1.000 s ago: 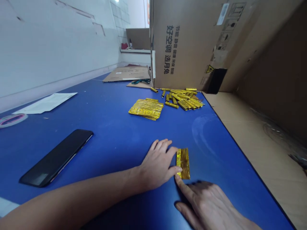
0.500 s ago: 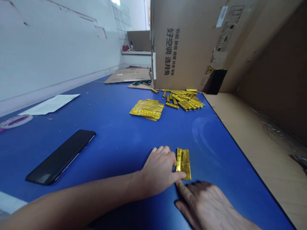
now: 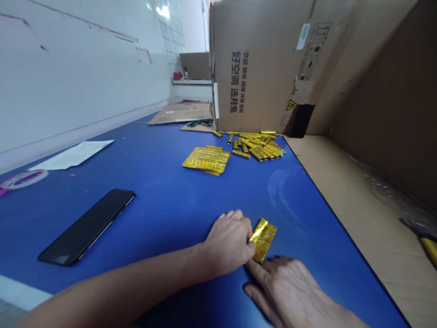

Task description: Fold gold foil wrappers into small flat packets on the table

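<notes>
A flat gold foil packet (image 3: 263,240) lies tilted on the blue tabletop (image 3: 164,209), with a folded strip along its upper left edge. My left hand (image 3: 228,241) is at its left side, the fingertips pressing that folded edge. My right hand (image 3: 283,291) lies below it, the index fingertip touching the packet's lower corner, thumb apart. Farther up, a stack of flat gold foil packets (image 3: 206,161) sits next to a loose heap of rolled gold foil sticks (image 3: 256,148). The heap reaches the base of a cardboard box.
A black smartphone (image 3: 87,227) lies face up left of my hands, with a white paper sheet (image 3: 73,155) beyond it. A large cardboard box (image 3: 262,68) stands at the far edge. A cardboard sheet (image 3: 362,214) lies right of the table.
The single foil packet has turned clockwise and its folded strip now stands out at the upper left. My left fingers have closed onto that edge. The view has shifted slightly.
</notes>
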`<state>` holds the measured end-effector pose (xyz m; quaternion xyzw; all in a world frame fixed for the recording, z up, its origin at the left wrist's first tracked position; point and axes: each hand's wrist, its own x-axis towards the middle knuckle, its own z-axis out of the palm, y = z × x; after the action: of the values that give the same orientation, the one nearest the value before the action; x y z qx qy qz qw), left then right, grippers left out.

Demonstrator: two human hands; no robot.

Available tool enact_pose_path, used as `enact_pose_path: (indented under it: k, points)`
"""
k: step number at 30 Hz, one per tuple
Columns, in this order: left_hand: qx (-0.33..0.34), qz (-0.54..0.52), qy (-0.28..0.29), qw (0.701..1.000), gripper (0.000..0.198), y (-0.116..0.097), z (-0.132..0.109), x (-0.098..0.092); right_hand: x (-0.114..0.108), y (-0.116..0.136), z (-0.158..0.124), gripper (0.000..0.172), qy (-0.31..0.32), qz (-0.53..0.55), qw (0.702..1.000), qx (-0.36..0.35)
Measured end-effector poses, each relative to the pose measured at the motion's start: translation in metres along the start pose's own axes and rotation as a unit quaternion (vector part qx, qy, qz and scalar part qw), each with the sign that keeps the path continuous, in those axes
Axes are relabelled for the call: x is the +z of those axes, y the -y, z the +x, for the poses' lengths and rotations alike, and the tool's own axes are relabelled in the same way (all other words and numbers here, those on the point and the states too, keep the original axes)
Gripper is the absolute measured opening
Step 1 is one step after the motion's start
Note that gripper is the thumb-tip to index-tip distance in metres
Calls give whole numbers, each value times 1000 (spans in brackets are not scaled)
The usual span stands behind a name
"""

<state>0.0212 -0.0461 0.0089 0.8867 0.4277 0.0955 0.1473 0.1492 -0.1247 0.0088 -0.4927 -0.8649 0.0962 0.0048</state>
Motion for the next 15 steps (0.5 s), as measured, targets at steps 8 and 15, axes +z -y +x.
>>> enact_pose_path:
  k: [8, 15]
  points:
    - [-41, -244, 17, 969, 6, 20, 8, 2, -17, -24, -10, 26, -225, 232, 947, 0]
    - [-31, -387, 58, 920, 6, 19, 4, -6, -10, -54, -1, 31, -233, 359, 894, 135]
